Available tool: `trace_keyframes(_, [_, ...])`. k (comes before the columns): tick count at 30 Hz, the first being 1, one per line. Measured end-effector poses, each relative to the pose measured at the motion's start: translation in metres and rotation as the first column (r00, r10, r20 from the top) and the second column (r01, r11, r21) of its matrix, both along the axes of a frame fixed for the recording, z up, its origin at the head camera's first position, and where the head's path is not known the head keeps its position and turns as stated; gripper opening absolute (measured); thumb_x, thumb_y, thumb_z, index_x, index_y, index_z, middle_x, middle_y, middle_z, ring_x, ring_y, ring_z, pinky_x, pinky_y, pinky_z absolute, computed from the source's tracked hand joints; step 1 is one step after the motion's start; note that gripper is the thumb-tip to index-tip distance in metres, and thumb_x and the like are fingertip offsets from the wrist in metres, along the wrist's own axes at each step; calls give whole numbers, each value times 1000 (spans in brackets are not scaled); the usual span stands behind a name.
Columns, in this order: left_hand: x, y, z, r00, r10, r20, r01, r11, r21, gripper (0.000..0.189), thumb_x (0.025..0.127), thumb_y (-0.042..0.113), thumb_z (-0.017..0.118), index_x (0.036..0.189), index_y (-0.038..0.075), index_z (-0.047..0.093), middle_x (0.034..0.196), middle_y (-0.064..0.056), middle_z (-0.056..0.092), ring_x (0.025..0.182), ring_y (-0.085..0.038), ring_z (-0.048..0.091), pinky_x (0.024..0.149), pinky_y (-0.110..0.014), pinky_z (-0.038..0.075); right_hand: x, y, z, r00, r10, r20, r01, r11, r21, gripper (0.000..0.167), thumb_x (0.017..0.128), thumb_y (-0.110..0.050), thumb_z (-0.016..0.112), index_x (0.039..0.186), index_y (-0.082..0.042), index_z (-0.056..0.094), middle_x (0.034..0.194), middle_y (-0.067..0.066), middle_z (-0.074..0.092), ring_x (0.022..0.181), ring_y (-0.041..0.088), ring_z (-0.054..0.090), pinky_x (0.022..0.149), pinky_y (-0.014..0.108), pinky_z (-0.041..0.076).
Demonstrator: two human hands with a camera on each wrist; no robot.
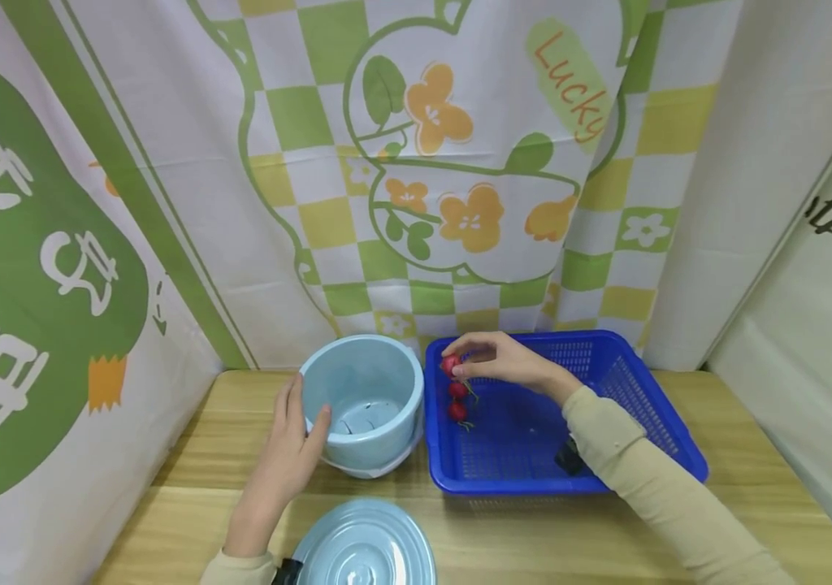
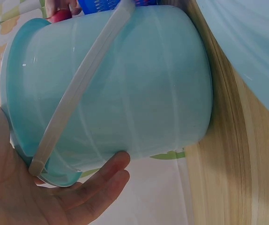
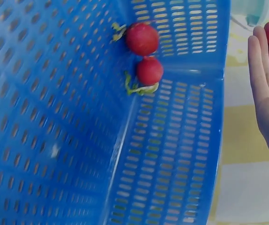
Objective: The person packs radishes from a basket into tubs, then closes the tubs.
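The left hand grips a round pale-blue plastic bucket left of the rectangular blue plastic basket. The right hand pinches 1 round red radish; the basket holds 2 more radishes.

The bucket is looking like smooth plastic, softly glossy, its pale handle showing a duller plastic. The lid is gleaming along its moulded plastic rings. The basket is showing shiny, perforated plastic. The radishes are wearing smooth, faintly glossy skins. The tabletop is showing satiny wood grain; the printed curtain and sleeve are looking like matt cloth.
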State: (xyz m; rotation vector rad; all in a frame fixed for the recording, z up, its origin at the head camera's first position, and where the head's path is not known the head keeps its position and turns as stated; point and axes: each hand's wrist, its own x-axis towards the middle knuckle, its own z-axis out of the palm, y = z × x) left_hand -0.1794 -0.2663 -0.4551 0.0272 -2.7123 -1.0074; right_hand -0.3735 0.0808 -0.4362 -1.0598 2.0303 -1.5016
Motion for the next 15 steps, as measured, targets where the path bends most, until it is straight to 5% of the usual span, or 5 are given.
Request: trace_keyframes(15, [-2, -1, -1, 1000, -9, -11, 8, 1000, -11, 83, 113, 53, 37, 169, 1, 4, 173, -22, 7, 151, -53, 29, 116, -70, 32, 14, -27, 12, 992, 32, 120, -6, 976, -216, 40, 98, -7, 75, 136, 1, 65, 129, 19, 68, 113, 35, 73, 102, 51, 56])
